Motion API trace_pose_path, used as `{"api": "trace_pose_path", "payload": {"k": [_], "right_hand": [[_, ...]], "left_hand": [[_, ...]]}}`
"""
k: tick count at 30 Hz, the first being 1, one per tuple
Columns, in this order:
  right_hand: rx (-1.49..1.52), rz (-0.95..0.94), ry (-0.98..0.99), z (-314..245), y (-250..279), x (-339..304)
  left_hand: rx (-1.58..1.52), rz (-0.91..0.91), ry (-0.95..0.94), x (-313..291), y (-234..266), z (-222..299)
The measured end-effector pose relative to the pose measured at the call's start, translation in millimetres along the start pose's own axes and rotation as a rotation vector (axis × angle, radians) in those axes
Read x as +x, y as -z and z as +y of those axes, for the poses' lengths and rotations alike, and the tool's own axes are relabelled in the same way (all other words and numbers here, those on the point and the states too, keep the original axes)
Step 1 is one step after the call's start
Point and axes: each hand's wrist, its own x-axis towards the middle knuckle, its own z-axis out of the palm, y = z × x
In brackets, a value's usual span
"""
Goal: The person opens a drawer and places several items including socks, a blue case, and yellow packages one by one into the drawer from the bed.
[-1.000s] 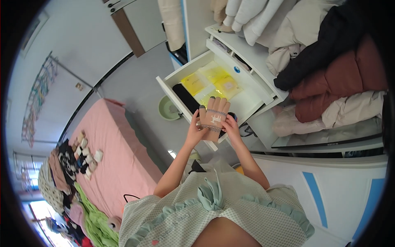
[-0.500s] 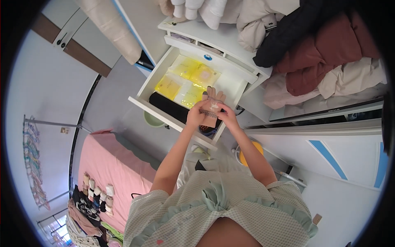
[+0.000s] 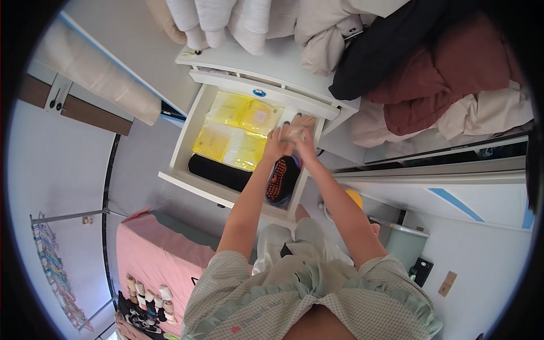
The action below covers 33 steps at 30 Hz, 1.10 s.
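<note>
Inside the open white drawer point(image 3: 180, 165), both hands are low at its right side. My left hand point(image 3: 275, 146) and my right hand point(image 3: 306, 146) grip a pair of beige-pink knitted gloves point(image 3: 303, 120) by the near end. The gloves' fingers, some dark-tipped, point toward the drawer's back right corner. Just nearer to me lies a pair of black grip socks point(image 3: 281, 180) with orange-red dots on the sole. Several yellow-and-clear flat packages point(image 3: 232, 110) fill the middle and left of the drawer. Along its front wall rests a black rolled cloth point(image 3: 221, 171).
Folded jackets, a dark red one point(image 3: 453, 54) among them, lie on the right shelf. White garments point(image 3: 249, 22) hang above the drawer. At the lower left stands a bed with a pink sheet point(image 3: 147, 249) and rolled socks point(image 3: 150, 297). A yellow round object point(image 3: 353, 198) is behind my right forearm.
Both hands have moved forward and down into the drawer with the gloves, toward its back right. The grip socks now show fully. My view has shifted closer to the drawer.
</note>
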Motion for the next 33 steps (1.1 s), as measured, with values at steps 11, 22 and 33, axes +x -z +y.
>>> {"api": "trace_pose_path", "payload": {"k": [11,22,33], "right_hand": [[-0.707,-0.246,-0.329,17,-16,-6],[-0.844,-0.034,-0.121,-4,-33,-48],[-0.904,0.020,-0.011,-8,-43,-68]], "left_hand": [[-0.434,-0.288,0.310,-3,-24,-12],[-0.610,-0.453,0.591,-9,-11,-35],[-0.833,-0.341,0.727,-10,-26,-19]]}}
